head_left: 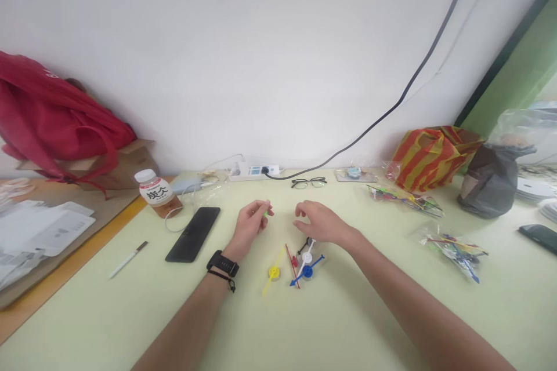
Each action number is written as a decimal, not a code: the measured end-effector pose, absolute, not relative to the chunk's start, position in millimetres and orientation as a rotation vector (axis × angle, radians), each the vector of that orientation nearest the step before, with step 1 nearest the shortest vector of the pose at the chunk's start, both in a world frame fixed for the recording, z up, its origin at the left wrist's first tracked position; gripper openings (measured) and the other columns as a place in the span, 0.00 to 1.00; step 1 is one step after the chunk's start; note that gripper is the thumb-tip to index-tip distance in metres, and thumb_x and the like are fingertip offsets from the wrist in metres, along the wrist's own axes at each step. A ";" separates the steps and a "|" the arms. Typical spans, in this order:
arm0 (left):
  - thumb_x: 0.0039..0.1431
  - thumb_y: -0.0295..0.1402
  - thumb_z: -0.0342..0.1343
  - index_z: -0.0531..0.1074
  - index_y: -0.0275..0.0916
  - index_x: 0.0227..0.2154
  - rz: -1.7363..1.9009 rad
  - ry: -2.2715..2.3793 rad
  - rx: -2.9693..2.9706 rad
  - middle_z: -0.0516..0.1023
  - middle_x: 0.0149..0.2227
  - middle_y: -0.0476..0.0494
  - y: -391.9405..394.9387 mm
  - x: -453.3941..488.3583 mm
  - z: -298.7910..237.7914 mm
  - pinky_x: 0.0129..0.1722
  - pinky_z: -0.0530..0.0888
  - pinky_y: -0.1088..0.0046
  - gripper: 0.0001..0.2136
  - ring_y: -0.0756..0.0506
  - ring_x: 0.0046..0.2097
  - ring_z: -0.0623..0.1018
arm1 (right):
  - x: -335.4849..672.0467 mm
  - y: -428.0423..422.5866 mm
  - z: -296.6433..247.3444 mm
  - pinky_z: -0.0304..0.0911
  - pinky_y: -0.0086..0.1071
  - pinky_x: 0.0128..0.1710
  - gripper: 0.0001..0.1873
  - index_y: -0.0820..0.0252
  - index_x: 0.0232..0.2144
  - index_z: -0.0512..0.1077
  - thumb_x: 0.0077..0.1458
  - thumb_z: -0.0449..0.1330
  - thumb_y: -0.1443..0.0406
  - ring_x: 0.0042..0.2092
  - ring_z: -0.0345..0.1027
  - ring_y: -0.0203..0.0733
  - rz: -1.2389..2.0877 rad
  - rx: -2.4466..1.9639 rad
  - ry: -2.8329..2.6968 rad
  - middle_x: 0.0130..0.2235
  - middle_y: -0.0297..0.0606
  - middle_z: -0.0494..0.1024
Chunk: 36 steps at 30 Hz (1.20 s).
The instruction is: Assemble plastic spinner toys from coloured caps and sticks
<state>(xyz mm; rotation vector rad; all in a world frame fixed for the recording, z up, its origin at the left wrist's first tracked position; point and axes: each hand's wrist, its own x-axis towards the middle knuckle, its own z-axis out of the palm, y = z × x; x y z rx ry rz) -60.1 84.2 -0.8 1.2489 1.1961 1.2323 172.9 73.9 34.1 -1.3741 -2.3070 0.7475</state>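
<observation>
My left hand (pixel 251 221) is raised a little above the pale green table (pixel 348 324), its fingers pinched on a small green plastic piece (pixel 265 213). A black watch sits on that wrist. My right hand (pixel 319 224) hovers to its right, fingers curled downward, holding nothing that I can see. Just below my hands lie small plastic toy parts: a yellow disc on a yellow stick (pixel 274 272), a red stick (pixel 292 263), a white piece (pixel 307 256) and a blue disc on a blue stick (pixel 307 271).
A black phone (pixel 193 233), a white pen (pixel 127 259) and a drink bottle (pixel 156 193) lie at the left. Glasses (pixel 308 182) and a power strip (pixel 254 171) sit by the wall. Bags of coloured sticks (pixel 452 246) and a striped bag (pixel 430 156) are at the right.
</observation>
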 end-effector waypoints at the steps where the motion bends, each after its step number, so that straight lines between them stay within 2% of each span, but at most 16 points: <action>1: 0.58 0.50 0.64 0.79 0.36 0.32 1.213 1.194 1.236 0.80 0.34 0.43 84.5 -60.1 -0.8 0.21 0.59 0.77 0.18 0.54 0.24 0.67 | 175.2 74.8 32.1 0.63 0.34 0.40 0.05 0.60 0.38 0.74 0.58 0.61 0.65 0.45 0.71 0.46 0.724 -1.434 -2.328 0.44 0.45 0.78; 5: 0.56 0.45 0.63 0.82 0.33 0.37 1.209 1.095 1.111 0.82 0.39 0.36 87.1 -63.1 -0.9 0.28 0.70 0.74 0.17 0.50 0.29 0.75 | 182.0 74.9 30.0 0.60 0.29 0.30 0.02 0.58 0.33 0.75 0.54 0.64 0.67 0.33 0.70 0.38 1.007 -1.303 -2.492 0.34 0.35 0.79; 8: 0.53 0.41 0.68 0.83 0.34 0.42 1.168 1.025 1.081 0.83 0.44 0.35 88.1 -66.8 -2.5 0.38 0.76 0.69 0.17 0.46 0.35 0.80 | 177.1 74.2 31.5 0.63 0.30 0.33 0.04 0.58 0.34 0.76 0.57 0.62 0.64 0.34 0.71 0.38 1.093 -1.155 -2.417 0.35 0.35 0.79; 11: 0.52 0.39 0.72 0.82 0.37 0.46 1.123 0.999 1.191 0.83 0.44 0.39 86.9 -68.7 -5.8 0.42 0.77 0.67 0.19 0.46 0.37 0.82 | 163.5 73.9 29.9 0.66 0.33 0.38 0.06 0.58 0.35 0.75 0.61 0.60 0.62 0.37 0.73 0.40 1.000 -1.203 -2.112 0.36 0.37 0.80; 15: 0.50 0.38 0.74 0.82 0.39 0.42 1.120 0.942 1.341 0.84 0.41 0.43 83.6 -66.1 -9.6 0.43 0.78 0.67 0.17 0.46 0.38 0.82 | 143.5 71.5 23.6 0.69 0.33 0.39 0.08 0.57 0.42 0.72 0.62 0.60 0.60 0.35 0.75 0.39 1.392 -1.141 -1.646 0.35 0.36 0.80; 18: 0.52 0.37 0.73 0.80 0.38 0.44 1.065 0.887 1.369 0.85 0.40 0.42 80.8 -62.3 -9.3 0.47 0.79 0.64 0.17 0.43 0.41 0.84 | 135.3 69.3 19.8 0.68 0.31 0.36 0.05 0.57 0.38 0.71 0.58 0.62 0.63 0.32 0.73 0.36 1.520 -1.047 -1.478 0.32 0.33 0.79; 20: 0.52 0.37 0.73 0.80 0.38 0.45 1.035 0.890 1.392 0.86 0.40 0.41 78.9 -60.3 -7.0 0.47 0.79 0.63 0.18 0.42 0.41 0.84 | 133.7 69.0 18.7 0.66 0.29 0.33 0.04 0.58 0.34 0.70 0.55 0.62 0.66 0.29 0.70 0.35 1.495 -1.063 -1.452 0.29 0.31 0.77; 24: 0.53 0.36 0.72 0.81 0.37 0.40 0.990 0.908 1.458 0.85 0.37 0.42 74.5 -58.2 2.0 0.46 0.79 0.65 0.14 0.43 0.40 0.84 | 134.7 69.7 17.3 0.62 0.30 0.30 0.03 0.57 0.31 0.67 0.52 0.59 0.68 0.27 0.66 0.35 1.489 -1.122 -1.487 0.26 0.30 0.75; 27: 0.54 0.35 0.71 0.79 0.36 0.38 0.938 0.880 1.507 0.84 0.34 0.44 71.1 -57.2 9.0 0.43 0.79 0.67 0.11 0.44 0.38 0.83 | 134.4 69.5 15.4 0.57 0.29 0.29 0.04 0.56 0.30 0.63 0.54 0.57 0.67 0.28 0.63 0.35 1.415 -1.134 -1.628 0.26 0.28 0.72; 29: 0.55 0.35 0.69 0.77 0.37 0.35 0.915 0.886 1.525 0.82 0.31 0.46 69.7 -57.0 11.4 0.41 0.78 0.68 0.09 0.45 0.36 0.82 | 135.6 69.4 14.4 0.54 0.29 0.29 0.04 0.56 0.29 0.62 0.57 0.54 0.67 0.29 0.61 0.35 1.232 -1.197 -1.761 0.27 0.28 0.69; 32: 0.56 0.35 0.68 0.72 0.38 0.30 0.952 0.958 1.626 0.80 0.31 0.48 69.8 -59.4 11.1 0.39 0.77 0.70 0.10 0.47 0.35 0.80 | 144.4 69.9 16.0 0.55 0.30 0.33 0.04 0.56 0.34 0.66 0.60 0.51 0.68 0.33 0.64 0.38 0.923 -1.322 -2.009 0.31 0.30 0.71; 34: 0.55 0.34 0.67 0.71 0.38 0.28 0.970 1.030 1.786 0.79 0.32 0.47 71.2 -63.5 9.6 0.40 0.76 0.70 0.09 0.47 0.35 0.78 | 154.9 70.3 20.1 0.56 0.32 0.36 0.07 0.57 0.41 0.68 0.60 0.53 0.68 0.38 0.68 0.41 0.752 -1.411 -2.226 0.36 0.35 0.75; 36: 0.55 0.32 0.66 0.74 0.38 0.29 0.937 1.100 1.969 0.80 0.33 0.47 72.9 -68.4 8.1 0.43 0.75 0.68 0.06 0.46 0.37 0.78 | 165.4 69.9 26.8 0.57 0.33 0.38 0.10 0.58 0.44 0.70 0.59 0.56 0.69 0.43 0.71 0.45 0.602 -1.487 -2.365 0.42 0.41 0.77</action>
